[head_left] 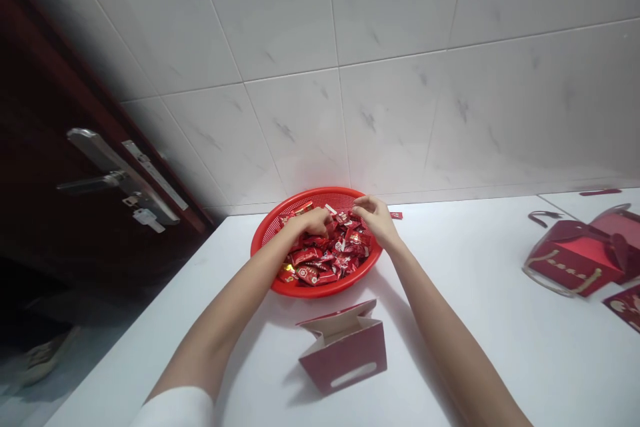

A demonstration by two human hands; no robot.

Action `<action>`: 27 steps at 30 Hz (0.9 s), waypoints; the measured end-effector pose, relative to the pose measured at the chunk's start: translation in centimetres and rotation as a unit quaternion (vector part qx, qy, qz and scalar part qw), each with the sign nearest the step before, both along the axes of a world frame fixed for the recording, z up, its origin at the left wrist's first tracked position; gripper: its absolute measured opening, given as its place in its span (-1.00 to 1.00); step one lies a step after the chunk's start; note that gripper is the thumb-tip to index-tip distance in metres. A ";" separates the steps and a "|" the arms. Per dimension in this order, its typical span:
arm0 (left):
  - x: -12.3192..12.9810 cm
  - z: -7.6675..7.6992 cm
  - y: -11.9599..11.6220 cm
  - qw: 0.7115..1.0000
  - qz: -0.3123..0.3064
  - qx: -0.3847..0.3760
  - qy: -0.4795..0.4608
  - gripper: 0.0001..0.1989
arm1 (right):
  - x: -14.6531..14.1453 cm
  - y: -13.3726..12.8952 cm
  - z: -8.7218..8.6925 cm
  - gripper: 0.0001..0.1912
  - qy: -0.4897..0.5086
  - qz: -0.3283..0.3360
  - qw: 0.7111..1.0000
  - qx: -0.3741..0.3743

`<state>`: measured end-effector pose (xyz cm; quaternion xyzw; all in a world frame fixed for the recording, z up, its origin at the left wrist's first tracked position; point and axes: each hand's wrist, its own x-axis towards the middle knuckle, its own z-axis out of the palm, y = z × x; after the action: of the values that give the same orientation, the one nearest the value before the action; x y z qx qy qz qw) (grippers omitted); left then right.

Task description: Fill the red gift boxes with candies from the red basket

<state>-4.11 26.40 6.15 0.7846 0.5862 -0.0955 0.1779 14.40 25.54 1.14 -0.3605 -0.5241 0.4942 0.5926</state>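
Observation:
A red plastic basket (320, 292) with a mesh wall holds many small red-wrapped candies (307, 255). My left hand (314, 220) reaches in among them, its fingers bent down and drawn together. Its fingertips are partly hidden by the wrappers, so what they grip cannot be made out. At the basket's right rim is my right hand (377, 219), fingers curved and thumb apart, with nothing visible between them. A dark red paper gift box (345, 355) stands on the white table in front of the basket, its top unfolded and a pale handle slot on its side.
On the right of the table (450, 267) lie a red box with a rope handle (575, 260), a printed red card (627, 307) and a dark curved object (543, 217). One small red packet (397, 215) lies behind the basket. A tiled wall and a dark door (50, 113) border the table.

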 end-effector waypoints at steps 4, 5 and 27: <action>-2.7 1.7 -1.6 0.988 -0.024 -0.077 -0.130 -0.69 | 0.0 -0.3 0.2 -0.82 0.006 0.000 1.000 -0.005; -3.4 2.2 -2.1 0.980 -0.034 -0.082 -0.179 -0.71 | 0.0 -0.3 0.3 -0.81 0.007 0.001 1.000 -0.006; -1.9 3.0 -4.6 0.924 0.060 0.238 -0.292 -0.66 | -0.6 -2.0 2.2 -0.78 0.269 0.076 0.951 -0.132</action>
<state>-5.98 21.81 9.11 0.7606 0.5596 0.2909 0.1540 13.81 23.52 3.34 -0.2483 -0.3009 0.6814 0.6193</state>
